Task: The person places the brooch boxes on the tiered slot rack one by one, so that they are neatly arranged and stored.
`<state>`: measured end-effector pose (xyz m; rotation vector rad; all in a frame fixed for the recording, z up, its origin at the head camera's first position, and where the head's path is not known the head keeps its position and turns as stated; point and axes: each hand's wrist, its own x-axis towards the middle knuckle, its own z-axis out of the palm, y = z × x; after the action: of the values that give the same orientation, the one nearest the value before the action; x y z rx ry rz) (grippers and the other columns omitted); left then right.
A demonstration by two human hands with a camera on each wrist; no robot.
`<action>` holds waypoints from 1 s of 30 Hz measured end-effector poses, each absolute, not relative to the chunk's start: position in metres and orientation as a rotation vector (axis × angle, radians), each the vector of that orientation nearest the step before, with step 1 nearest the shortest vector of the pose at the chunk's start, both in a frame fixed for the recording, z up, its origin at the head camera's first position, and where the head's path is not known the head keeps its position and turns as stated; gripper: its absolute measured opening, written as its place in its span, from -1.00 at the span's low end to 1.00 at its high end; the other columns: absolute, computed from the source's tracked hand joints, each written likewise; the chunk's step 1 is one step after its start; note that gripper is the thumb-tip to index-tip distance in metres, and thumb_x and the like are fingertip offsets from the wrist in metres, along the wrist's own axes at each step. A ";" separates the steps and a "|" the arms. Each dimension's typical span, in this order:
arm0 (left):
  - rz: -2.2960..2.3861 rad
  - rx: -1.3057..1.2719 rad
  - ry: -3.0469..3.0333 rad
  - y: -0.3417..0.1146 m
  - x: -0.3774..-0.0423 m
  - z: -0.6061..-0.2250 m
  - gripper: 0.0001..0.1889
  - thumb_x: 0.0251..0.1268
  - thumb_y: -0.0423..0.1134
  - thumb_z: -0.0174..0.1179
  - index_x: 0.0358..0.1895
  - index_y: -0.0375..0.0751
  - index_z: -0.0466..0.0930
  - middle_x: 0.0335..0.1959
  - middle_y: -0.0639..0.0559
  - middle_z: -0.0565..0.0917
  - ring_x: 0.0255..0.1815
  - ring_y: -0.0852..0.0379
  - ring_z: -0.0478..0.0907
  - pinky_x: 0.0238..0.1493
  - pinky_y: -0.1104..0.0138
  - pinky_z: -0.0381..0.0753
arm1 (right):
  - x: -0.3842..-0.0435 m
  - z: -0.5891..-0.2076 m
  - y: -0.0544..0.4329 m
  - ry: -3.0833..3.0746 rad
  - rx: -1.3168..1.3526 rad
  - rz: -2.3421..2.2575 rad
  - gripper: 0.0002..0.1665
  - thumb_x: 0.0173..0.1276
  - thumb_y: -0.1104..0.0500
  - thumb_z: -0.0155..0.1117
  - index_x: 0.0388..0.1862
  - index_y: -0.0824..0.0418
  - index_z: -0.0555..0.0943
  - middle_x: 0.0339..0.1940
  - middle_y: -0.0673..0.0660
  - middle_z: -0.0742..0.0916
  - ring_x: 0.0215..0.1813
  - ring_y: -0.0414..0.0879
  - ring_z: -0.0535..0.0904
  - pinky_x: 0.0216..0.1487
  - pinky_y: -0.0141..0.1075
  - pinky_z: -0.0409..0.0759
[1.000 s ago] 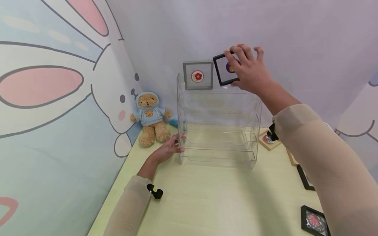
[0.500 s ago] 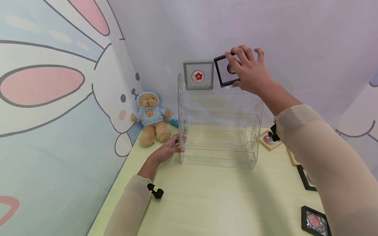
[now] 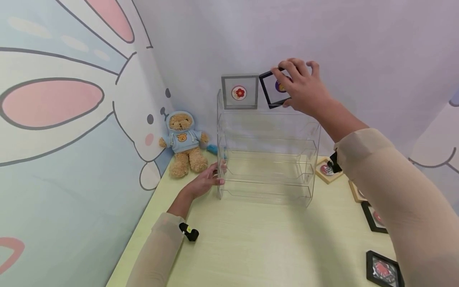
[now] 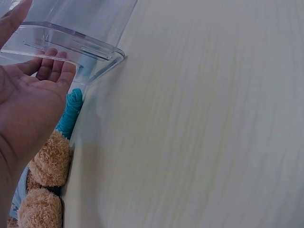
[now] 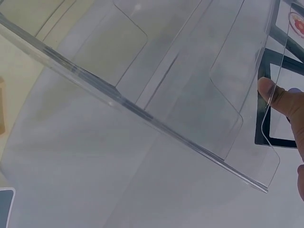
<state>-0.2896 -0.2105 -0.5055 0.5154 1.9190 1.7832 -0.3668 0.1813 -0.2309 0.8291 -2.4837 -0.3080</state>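
Observation:
A clear plastic multi-tier rack (image 3: 267, 191) stands on the table. My left hand (image 3: 204, 182) grips its left side panel low down, thumb toward the front; in the left wrist view the fingers (image 4: 57, 66) show near the clear plastic. My right hand (image 3: 305, 85) pinches a black-edged display frame (image 3: 264, 88) with a purple round piece inside, fingers on its upper edge and thumb at the bottom. This black frame is tilted over the rack's top tier, its lower corner near the top rim. Beside it, a grey display frame (image 3: 239, 104) with a red flower stands upright on the top tier.
A teddy bear (image 3: 183, 139) in a blue hoodie sits left of the rack, with a blue item (image 3: 212, 149) behind. On the right lie wooden frames (image 3: 327, 171) and black frames (image 3: 383, 271), partly hidden by my right sleeve. Fabric walls rise behind and at left.
My right hand has lowered slightly with the tilted black frame toward the top tier. The left hand keeps its hold on the rack.

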 end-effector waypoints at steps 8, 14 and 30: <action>1.787 0.511 1.912 -0.208 -0.290 -0.507 -0.03 0.54 -0.25 0.31 0.85 -0.06 -0.08 0.80 -0.29 0.08 0.84 -0.28 -0.05 0.72 -0.19 0.13 | -0.365 -0.233 0.184 -2.489 0.830 -0.286 0.45 0.26 -0.01 0.76 0.87 0.16 -0.03 0.76 0.40 0.17 0.74 0.39 0.02 0.53 0.54 0.16; 1.788 0.500 1.912 -0.208 -0.290 -0.508 -0.01 0.51 -0.24 0.35 0.85 -0.06 -0.06 0.80 -0.28 0.09 0.84 -0.27 -0.06 0.75 -0.22 0.06 | -0.363 -0.233 0.185 -2.505 0.831 -0.238 0.39 0.30 0.06 0.73 0.86 0.18 0.01 0.75 0.40 0.18 0.72 0.41 0.03 0.53 0.55 0.15; 1.783 0.528 1.910 -0.211 -0.293 -0.510 -0.03 0.58 -0.26 0.28 0.86 -0.14 -0.13 0.81 -0.30 0.05 0.84 -0.30 -0.06 0.69 -0.19 0.18 | -0.356 -0.234 0.189 -2.555 0.867 -0.062 0.06 0.56 0.03 0.34 0.86 0.21 0.06 0.72 0.38 0.30 0.61 0.43 0.21 0.52 0.55 0.13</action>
<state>-0.2925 -0.2105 -0.5098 0.5285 1.9099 1.7830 -0.3562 0.1892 -0.2343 0.8667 -2.5554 -0.0619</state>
